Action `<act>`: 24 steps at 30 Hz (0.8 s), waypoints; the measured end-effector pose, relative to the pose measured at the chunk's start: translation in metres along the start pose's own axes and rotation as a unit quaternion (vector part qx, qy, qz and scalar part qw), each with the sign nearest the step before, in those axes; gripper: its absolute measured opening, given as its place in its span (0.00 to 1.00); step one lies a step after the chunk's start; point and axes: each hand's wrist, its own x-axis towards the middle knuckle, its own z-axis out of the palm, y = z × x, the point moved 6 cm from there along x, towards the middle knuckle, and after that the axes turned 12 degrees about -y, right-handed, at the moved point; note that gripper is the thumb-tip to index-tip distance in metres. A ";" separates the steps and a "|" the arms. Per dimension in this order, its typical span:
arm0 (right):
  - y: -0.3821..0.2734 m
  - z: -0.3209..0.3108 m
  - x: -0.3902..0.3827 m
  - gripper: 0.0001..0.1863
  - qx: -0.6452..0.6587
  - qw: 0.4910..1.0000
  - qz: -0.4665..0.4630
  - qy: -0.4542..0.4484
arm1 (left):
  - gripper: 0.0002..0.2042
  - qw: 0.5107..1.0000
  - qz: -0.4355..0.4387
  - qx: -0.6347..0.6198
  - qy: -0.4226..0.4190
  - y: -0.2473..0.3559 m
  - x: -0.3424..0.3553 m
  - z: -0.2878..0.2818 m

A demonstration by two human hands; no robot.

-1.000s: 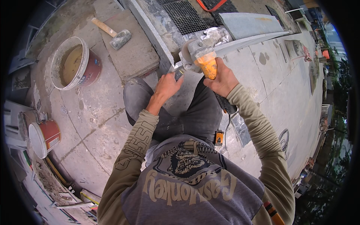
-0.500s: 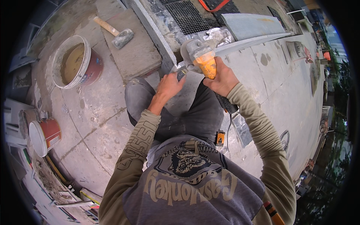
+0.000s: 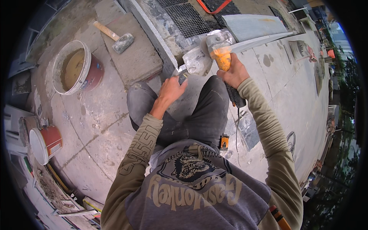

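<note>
Outdoors, dusty paving slabs (image 3: pixel 96 115), bucket (image 3: pixel 74 69), hammer (image 3: pixel 117 38) nearby.

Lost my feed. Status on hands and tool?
Right hand gripping orange angle grinder. Left hand on its side handle. Stone slab just ahead.

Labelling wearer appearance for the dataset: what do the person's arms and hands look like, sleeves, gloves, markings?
Both arms wear long olive-khaki sleeves, under a grey sleeveless top. The left sleeve carries dark block lettering running along its length; the right sleeve looks plain. Cuffs end at the wrists. The left hand and the right hand are bare: no gloves, and no watch or rings that I can make out.
</note>
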 end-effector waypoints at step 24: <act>-0.035 0.026 -0.016 0.38 -0.006 0.998 -0.026 -0.057 | 0.21 1.000 0.013 0.004 0.025 -0.005 0.002 0.003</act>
